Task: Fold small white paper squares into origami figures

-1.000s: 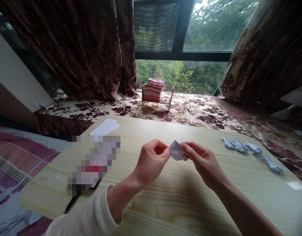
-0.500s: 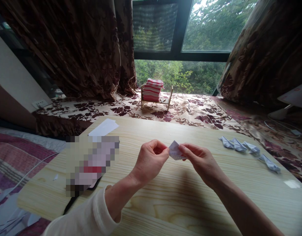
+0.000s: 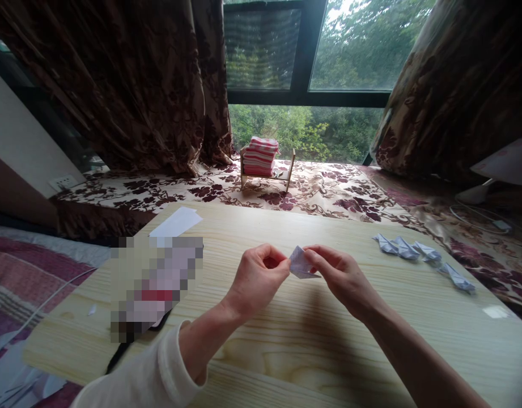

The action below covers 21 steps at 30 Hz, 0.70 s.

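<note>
Above the middle of the table, a small piece of folded paper (image 3: 298, 265) is held between my two hands. It is whitish with faint markings and comes to a point at the top. My left hand (image 3: 261, 277) pinches its left corner between thumb and forefinger. On the other side, my right hand (image 3: 339, 275) grips the right part, with the thumb lying across the near face. The right-hand fingers behind the paper are mostly hidden. Several folded paper pieces (image 3: 407, 249) lie in a slanting row at the table's right.
White paper strips (image 3: 175, 222) lie at the back left of the wooden table (image 3: 261, 226), beside a blurred-out object (image 3: 158, 289). A small rack (image 3: 288, 173) with folded striped cloths (image 3: 261, 157) stands on the windowsill. A lamp (image 3: 505, 161) is at far right.
My right thumb and fingers have shifted slightly on the folded paper, and its face has turned a little. Both hands still hold it. The whole view has moved slightly.
</note>
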Each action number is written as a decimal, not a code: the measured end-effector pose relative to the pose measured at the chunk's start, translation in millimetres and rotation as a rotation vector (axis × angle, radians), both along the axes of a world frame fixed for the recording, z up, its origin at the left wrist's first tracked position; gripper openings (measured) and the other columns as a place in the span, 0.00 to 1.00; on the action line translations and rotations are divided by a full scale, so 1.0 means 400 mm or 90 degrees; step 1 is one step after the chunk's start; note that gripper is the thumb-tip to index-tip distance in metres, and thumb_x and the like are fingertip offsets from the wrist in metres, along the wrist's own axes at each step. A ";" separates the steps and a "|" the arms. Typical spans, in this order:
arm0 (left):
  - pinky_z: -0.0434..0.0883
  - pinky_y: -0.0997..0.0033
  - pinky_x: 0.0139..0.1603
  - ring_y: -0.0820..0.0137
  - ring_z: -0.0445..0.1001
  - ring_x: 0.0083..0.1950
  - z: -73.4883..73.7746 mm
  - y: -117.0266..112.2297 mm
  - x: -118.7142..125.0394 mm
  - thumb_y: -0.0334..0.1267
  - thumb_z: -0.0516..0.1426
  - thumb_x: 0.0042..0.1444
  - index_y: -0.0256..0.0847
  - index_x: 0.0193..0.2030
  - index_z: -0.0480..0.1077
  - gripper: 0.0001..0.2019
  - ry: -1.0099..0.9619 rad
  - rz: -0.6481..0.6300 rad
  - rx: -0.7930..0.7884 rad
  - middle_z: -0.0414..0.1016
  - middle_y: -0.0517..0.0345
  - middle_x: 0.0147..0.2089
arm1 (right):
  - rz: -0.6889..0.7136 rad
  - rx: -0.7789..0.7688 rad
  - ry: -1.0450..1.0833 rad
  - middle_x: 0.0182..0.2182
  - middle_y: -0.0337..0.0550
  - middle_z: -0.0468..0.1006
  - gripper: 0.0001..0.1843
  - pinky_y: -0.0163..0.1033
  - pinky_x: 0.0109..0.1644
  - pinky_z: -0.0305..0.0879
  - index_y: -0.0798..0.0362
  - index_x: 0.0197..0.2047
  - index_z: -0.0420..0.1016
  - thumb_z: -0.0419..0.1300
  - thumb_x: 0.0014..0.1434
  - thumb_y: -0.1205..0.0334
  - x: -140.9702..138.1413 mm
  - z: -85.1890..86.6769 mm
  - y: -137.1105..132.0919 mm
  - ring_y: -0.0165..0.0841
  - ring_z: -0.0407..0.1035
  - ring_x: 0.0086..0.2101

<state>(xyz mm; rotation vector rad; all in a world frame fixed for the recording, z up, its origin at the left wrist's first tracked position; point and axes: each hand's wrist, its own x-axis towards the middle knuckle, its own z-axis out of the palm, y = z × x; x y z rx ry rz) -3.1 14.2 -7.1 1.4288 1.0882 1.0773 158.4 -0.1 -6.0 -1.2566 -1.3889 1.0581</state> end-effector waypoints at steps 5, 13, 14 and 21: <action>0.67 0.75 0.28 0.75 0.70 0.26 0.001 0.004 0.002 0.34 0.61 0.45 0.35 0.27 0.68 0.06 -0.057 -0.013 -0.048 0.70 0.61 0.24 | -0.011 0.006 0.025 0.25 0.42 0.77 0.18 0.36 0.31 0.65 0.57 0.34 0.79 0.61 0.52 0.48 0.004 -0.009 0.001 0.32 0.68 0.27; 0.66 0.75 0.29 0.73 0.69 0.27 0.013 0.003 -0.006 0.37 0.56 0.53 0.35 0.25 0.73 0.09 0.033 -0.067 0.013 0.72 0.58 0.24 | -0.003 0.008 0.013 0.26 0.42 0.77 0.19 0.36 0.31 0.65 0.55 0.33 0.78 0.61 0.52 0.47 0.001 -0.001 -0.002 0.33 0.68 0.28; 0.66 0.75 0.29 0.73 0.69 0.27 0.013 0.000 -0.007 0.36 0.56 0.53 0.35 0.26 0.73 0.09 0.055 -0.051 0.051 0.73 0.58 0.25 | 0.002 0.006 0.006 0.26 0.43 0.77 0.19 0.37 0.32 0.66 0.55 0.33 0.78 0.61 0.52 0.46 0.000 0.001 -0.003 0.33 0.69 0.29; 0.67 0.73 0.36 0.72 0.70 0.31 0.012 -0.009 -0.007 0.31 0.56 0.52 0.37 0.28 0.74 0.06 0.139 -0.008 0.235 0.73 0.57 0.28 | 0.019 0.043 0.016 0.29 0.42 0.77 0.15 0.37 0.36 0.68 0.54 0.33 0.77 0.62 0.52 0.50 -0.003 0.001 -0.006 0.33 0.70 0.31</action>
